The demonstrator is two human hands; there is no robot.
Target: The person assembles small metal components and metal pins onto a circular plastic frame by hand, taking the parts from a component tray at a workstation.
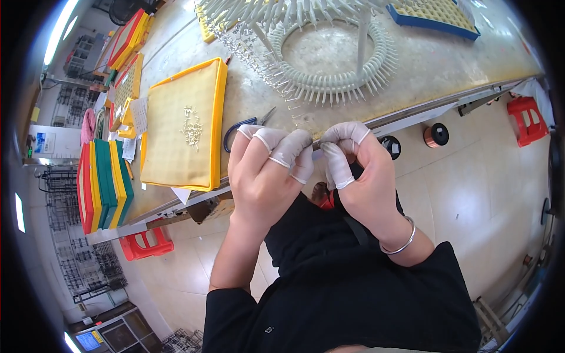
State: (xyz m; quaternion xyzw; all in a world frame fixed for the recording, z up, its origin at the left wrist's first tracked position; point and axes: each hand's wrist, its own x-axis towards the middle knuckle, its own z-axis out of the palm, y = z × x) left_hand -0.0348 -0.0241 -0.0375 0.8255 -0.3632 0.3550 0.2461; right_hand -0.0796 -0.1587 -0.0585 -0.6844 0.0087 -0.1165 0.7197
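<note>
- Left hand (262, 170) and right hand (374, 179) meet at the front edge of the bench (426, 79), white finger cots (286, 150) on the fingers.
- Grip, both sides: thumb and fingertips drawn together, the two pinches close beside each other. Cannot tell whether a tiny piece sits between.
- Small pale pieces (192, 126) lie in a loose heap on the yellow-rimmed tray (219, 123), 9 o'clock from the hands. Likely the stock left to work through.
- At 12 o'clock, a pale ring rack (329, 78) with dense prongs all round. Could be finished work; a guess only.
- Silvery bits (250, 56) spread at 11 o'clock, beside the rack; sorted or waiting, not clear.
- Progress judgement: mid-job, a modest heap remaining, one piece perhaps in hand.
- Blue-handled cutting tool (233, 133) at 9 o'clock, near the left hand, which partly covers it.
- Hard to make out: fingertip contact, prong tips. Rack's upper tier cut off at 12 o'clock; blue tray (406, 19) at 1 o'clock also cropped.
</note>
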